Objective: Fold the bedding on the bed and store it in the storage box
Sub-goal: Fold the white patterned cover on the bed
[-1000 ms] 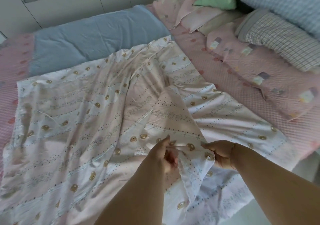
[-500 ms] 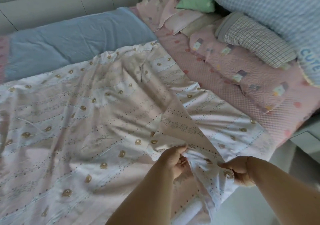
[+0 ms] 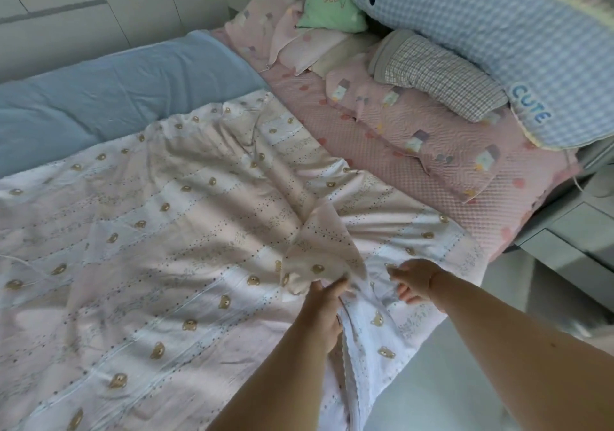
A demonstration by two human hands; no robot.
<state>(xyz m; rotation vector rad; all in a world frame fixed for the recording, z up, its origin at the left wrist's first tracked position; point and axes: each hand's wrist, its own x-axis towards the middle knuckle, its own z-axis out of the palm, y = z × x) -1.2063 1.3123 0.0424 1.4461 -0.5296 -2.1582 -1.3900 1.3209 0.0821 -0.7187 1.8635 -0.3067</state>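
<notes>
Blue embroidered capitals spelling "CUTE" are the only writing that can be read; they sit on the end of a long blue-and-white gingham bolster pillow (image 3: 491,42) that lies along the head of the bed at the upper right. No brand or label shows on anything else.

Spread over most of the mattress is the thin pink-and-white striped cotton quilt printed with small brown bears (image 3: 159,238), wrinkled, with its near right corner hanging over the bed's edge toward the pale floor. Both hands meet at that near corner. The left hand (image 3: 324,311) has its fingers curled round a raised fold of the quilt, which stands up in a soft peak just above the knuckles. The right hand (image 3: 413,281), just beside it, pinches the quilt's edge between thumb and curled fingers, so each hand is clamped on the fabric and the cloth between them is bunched. All the rest of the quilt lies beyond and to the left of the hands.

Past the quilt's far edge lies a flat light-blue blanket (image 3: 109,98), touching it. To the right, the pink quilted sheet with red dots (image 3: 358,145) is bare, and on it rest a pink patterned pillow (image 3: 432,145), a grey checked pillow (image 3: 438,75) and a green cushion (image 3: 329,5).
</notes>
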